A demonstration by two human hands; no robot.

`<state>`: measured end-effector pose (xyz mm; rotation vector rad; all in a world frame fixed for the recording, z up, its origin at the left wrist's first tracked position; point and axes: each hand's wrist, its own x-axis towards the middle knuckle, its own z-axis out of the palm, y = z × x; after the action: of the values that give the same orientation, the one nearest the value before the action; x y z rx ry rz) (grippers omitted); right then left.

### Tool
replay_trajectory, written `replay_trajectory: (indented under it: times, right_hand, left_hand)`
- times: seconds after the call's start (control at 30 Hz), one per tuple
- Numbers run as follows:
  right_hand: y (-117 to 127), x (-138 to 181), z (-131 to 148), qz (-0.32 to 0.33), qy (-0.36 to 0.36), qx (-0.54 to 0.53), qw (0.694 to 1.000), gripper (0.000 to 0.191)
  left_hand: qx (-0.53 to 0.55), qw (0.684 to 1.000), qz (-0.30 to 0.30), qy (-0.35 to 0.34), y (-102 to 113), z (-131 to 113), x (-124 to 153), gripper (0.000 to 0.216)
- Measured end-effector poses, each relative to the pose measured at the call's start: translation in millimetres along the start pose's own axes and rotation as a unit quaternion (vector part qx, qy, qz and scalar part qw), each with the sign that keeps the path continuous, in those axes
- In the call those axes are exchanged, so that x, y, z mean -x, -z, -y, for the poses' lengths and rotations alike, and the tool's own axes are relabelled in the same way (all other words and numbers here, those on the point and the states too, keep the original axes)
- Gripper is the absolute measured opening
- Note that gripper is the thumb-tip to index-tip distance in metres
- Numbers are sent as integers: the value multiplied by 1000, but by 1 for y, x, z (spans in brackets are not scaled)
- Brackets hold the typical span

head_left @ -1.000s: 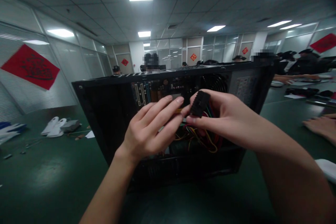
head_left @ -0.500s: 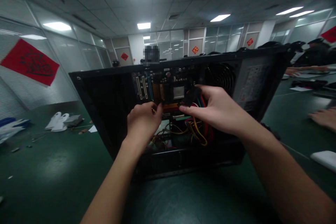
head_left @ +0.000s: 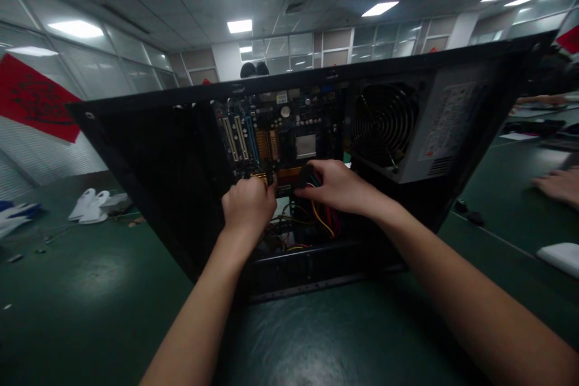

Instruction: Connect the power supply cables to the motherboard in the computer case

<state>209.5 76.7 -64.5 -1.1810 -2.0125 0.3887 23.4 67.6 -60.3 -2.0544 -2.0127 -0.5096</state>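
Observation:
An open black computer case [head_left: 312, 277] stands tilted on the green table, its inside facing me. Within it are a motherboard [head_left: 289, 126] with white and blue slots, a square silver chip [head_left: 306, 146], a round fan [head_left: 384, 123] and a grey power supply [head_left: 446, 126]. At the motherboard's lower edge my left hand [head_left: 248, 202] is closed, fingers curled; what they grip is hidden. My right hand [head_left: 339, 187] pinches a bundle of coloured power cables [head_left: 323, 217] near its black upper part. The cables hang into the case bottom.
White gloves [head_left: 90, 205] and small loose parts lie on the green table [head_left: 90, 295] at left. On the right are another person's hand [head_left: 561, 184], a white object [head_left: 561, 258] and small black pieces [head_left: 473, 216]. Red paper decorations [head_left: 38, 99] hang behind.
My right hand has moved left and slightly down with the cables, uncovering the fan. The case now looks larger and closer. My left hand stays near the motherboard's lower edge.

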Motion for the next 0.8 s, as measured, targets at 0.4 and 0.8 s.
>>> replay_trajectory:
  times: [0.4,0.8]
  right_hand:
    - [-9,1,-11,54,12,-16,998,32]
    - [-31,17,-20,207,19,81,975,27]
  left_hand:
    - [-10,1000,-9,3,-8,-10,4,44]
    - [-45,999,-30,-3,-12,-13,8,47]
